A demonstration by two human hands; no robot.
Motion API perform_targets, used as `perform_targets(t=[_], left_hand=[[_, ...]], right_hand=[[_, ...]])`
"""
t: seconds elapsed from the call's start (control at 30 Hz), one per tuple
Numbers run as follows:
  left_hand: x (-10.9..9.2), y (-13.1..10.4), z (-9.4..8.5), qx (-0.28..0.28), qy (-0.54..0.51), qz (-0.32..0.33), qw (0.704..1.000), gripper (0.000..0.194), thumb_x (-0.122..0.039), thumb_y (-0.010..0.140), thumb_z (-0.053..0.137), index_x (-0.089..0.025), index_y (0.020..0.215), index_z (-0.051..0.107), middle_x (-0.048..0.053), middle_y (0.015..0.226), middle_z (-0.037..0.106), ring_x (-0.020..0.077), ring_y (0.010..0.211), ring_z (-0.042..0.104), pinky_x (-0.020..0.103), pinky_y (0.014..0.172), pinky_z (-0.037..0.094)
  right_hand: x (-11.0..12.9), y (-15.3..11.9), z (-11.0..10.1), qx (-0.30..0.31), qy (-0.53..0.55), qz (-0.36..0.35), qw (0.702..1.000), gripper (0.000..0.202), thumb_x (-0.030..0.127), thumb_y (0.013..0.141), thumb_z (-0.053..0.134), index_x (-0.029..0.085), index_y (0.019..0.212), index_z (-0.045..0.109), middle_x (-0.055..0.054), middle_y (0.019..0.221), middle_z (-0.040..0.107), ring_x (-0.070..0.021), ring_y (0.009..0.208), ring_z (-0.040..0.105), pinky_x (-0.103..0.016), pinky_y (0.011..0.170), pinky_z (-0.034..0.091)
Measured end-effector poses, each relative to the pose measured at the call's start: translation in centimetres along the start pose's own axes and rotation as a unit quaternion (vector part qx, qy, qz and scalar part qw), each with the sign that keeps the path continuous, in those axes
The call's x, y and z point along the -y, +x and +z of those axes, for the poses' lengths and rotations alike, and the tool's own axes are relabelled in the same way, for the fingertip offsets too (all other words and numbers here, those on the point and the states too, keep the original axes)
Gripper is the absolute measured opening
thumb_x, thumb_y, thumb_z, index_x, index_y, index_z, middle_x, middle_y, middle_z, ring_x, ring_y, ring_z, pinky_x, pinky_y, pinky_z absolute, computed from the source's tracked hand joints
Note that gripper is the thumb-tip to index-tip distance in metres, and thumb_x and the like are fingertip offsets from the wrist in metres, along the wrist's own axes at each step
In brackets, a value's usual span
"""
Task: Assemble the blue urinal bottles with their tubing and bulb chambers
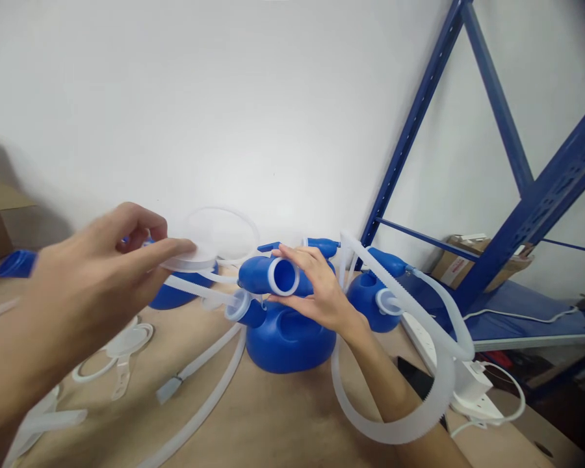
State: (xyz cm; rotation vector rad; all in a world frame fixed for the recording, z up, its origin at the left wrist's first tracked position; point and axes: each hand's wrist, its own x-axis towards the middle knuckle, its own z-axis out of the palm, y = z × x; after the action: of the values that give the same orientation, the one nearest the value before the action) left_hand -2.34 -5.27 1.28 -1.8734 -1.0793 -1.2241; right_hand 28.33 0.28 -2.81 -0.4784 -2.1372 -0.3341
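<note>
My left hand [112, 266] pinches a round white translucent lid [197, 259] between thumb and fingers, slightly blurred. My right hand [322, 286] grips a short blue plastic tube piece [256, 275], whose open mouth with a white rim faces me. Just below it stands a blue plastic bottle [290, 348] with a molded handle. Its side neck wears a white collar [238, 305], from which a translucent hose [195, 288] runs left. The lid and the blue piece are apart.
Loose white caps with straps [129, 341] lie on the left of the table [273, 422]. Another blue bottle [373, 302] and a ribbed hose [409, 426] are at right. Beyond are a power strip [478, 403], a blue metal rack [502, 260] and a cardboard box [453, 263].
</note>
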Motion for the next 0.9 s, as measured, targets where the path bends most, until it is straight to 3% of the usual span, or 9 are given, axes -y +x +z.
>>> perform_targets(t=[0.13,0.23,0.37,0.43,0.5,0.6,0.73,0.8,0.9], left_hand=[[-3.5,-1.1,2.1,-0.050,-0.115,0.108,0.986,0.037,0.003,0.093,0.059,-0.027,0.110,0.073,-0.001,0.105,0.065,0.0058,0.081,0.061,0.018,0.075,0.052],[-4.9,-2.0,4.0,-0.042,-0.186,0.170,0.967,0.039,0.003,0.094,0.057,-0.020,0.122,0.069,0.006,0.121,0.066,0.0108,0.098,0.067,0.022,0.086,0.058],[-5.4,-2.1,5.0,0.045,-0.188,0.196,0.961,0.047,-0.002,0.095,0.055,-0.017,0.140,0.059,0.016,0.141,0.061,0.0230,0.118,0.068,0.033,0.091,0.063],[-5.3,-2.0,4.9,0.103,-0.196,0.198,0.955,0.053,-0.006,0.096,0.056,-0.019,0.147,0.052,0.018,0.154,0.051,0.0323,0.138,0.056,0.046,0.105,0.058],[-5.2,-1.8,4.8,0.150,-0.220,0.186,0.946,0.056,-0.012,0.097,0.057,-0.021,0.151,0.048,0.018,0.162,0.040,0.0387,0.149,0.042,0.056,0.113,0.052],[-4.9,-2.0,5.4,0.186,-0.276,0.143,0.932,0.056,-0.013,0.097,0.059,-0.029,0.150,0.048,0.015,0.169,0.024,0.0394,0.150,0.040,0.057,0.114,0.051],[-3.9,-2.4,7.1,0.096,-0.431,0.072,0.894,0.069,-0.015,0.094,0.067,-0.036,0.150,0.033,0.014,0.165,0.026,0.0320,0.145,0.049,0.056,0.115,0.051],[-3.0,-2.4,7.6,0.072,-0.430,0.018,0.900,0.080,-0.027,0.088,0.078,-0.036,0.149,0.027,0.016,0.165,0.025,0.0331,0.142,0.052,0.057,0.113,0.051],[-1.8,-2.2,7.7,0.215,-0.345,-0.040,0.913,0.085,-0.048,0.085,0.080,-0.034,0.151,0.028,0.016,0.156,0.045,0.0362,0.137,0.056,0.055,0.105,0.055]], right_hand=[[0.3,0.0,0.4,0.000,0.022,-0.020,1.000,0.094,0.037,0.090,0.078,0.030,0.165,0.022,-0.010,0.135,0.070,-0.0268,0.113,0.066,-0.047,0.098,0.056],[0.6,0.0,0.7,-0.015,0.029,-0.049,0.998,0.088,0.035,0.096,0.071,0.027,0.166,0.017,-0.012,0.135,0.070,-0.0256,0.113,0.069,-0.043,0.094,0.059],[0.7,0.0,1.0,-0.044,0.010,-0.073,0.996,0.087,0.032,0.099,0.066,0.028,0.167,0.013,-0.014,0.138,0.067,-0.0260,0.114,0.070,-0.041,0.091,0.062],[0.7,0.0,1.0,-0.053,0.007,-0.074,0.996,0.086,0.032,0.098,0.067,0.030,0.167,0.015,-0.013,0.140,0.065,-0.0269,0.118,0.069,-0.042,0.094,0.061],[0.7,0.1,0.8,-0.047,-0.004,-0.068,0.997,0.078,0.032,0.098,0.068,0.034,0.164,0.027,-0.012,0.140,0.064,-0.0262,0.116,0.069,-0.042,0.093,0.062],[0.8,0.1,0.5,-0.036,-0.023,-0.065,0.997,0.057,0.026,0.098,0.067,0.035,0.152,0.049,-0.011,0.138,0.063,-0.0246,0.115,0.068,-0.040,0.090,0.062],[0.7,0.0,0.2,-0.049,-0.005,-0.079,0.996,0.061,0.016,0.097,0.066,0.030,0.154,0.048,-0.015,0.142,0.061,-0.0253,0.121,0.065,-0.040,0.093,0.061],[0.7,0.0,0.3,-0.051,0.018,-0.083,0.995,0.068,0.017,0.095,0.070,0.030,0.157,0.045,-0.015,0.143,0.061,-0.0260,0.123,0.065,-0.040,0.094,0.060],[0.7,0.0,0.6,-0.051,0.055,-0.087,0.993,0.073,0.019,0.093,0.074,0.033,0.157,0.044,-0.012,0.145,0.062,-0.0250,0.121,0.067,-0.039,0.096,0.060]])
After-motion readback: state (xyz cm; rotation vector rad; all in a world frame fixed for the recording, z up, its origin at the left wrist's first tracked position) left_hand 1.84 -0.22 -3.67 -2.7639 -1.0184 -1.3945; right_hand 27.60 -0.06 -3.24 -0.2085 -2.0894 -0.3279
